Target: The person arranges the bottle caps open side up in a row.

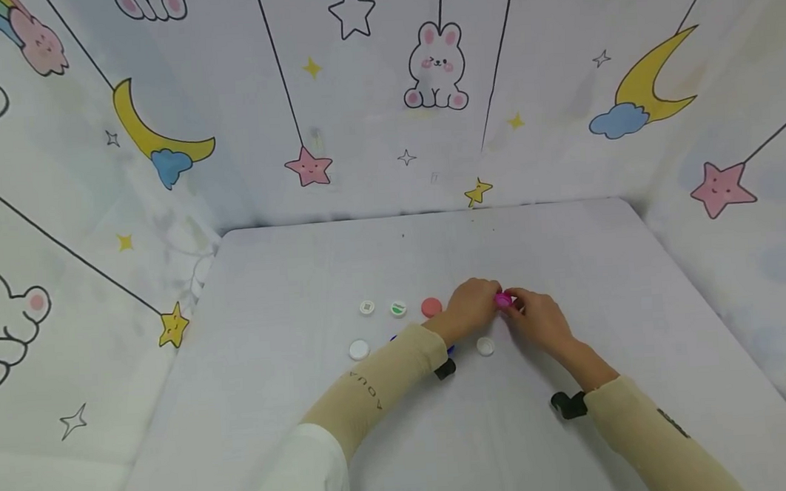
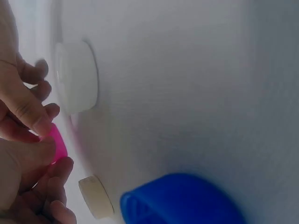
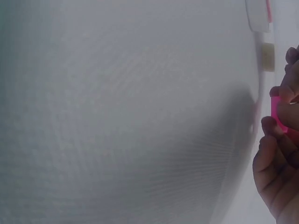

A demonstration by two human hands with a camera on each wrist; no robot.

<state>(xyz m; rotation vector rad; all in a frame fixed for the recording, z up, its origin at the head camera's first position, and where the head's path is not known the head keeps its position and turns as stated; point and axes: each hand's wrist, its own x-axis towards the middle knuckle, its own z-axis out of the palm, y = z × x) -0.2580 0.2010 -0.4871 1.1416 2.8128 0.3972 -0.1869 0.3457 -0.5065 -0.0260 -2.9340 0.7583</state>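
A bright pink bottle cap (image 1: pixel 502 300) is held between both hands over the white table. My left hand (image 1: pixel 474 306) pinches it from the left, thumb against its face in the left wrist view. From the right, my right hand (image 1: pixel 537 318) grips the same cap (image 3: pixel 276 108) with thumb and fingertips. Just below the hands lies a white cap (image 1: pixel 485 346). A coral cap (image 1: pixel 431 307) sits beside the left wrist. Blue edges (image 1: pixel 450 351) show from under the left forearm, which hides the rest.
Left of the forearm are a white cap with a square mark (image 1: pixel 367 308), a white-and-green cap (image 1: pixel 398 309) and a plain white cap (image 1: pixel 359 349). A large blue cap (image 2: pixel 182 200) is close to the left wrist camera. A patterned cloth (image 1: pixel 372 98) hangs behind the table (image 1: pixel 287 266).
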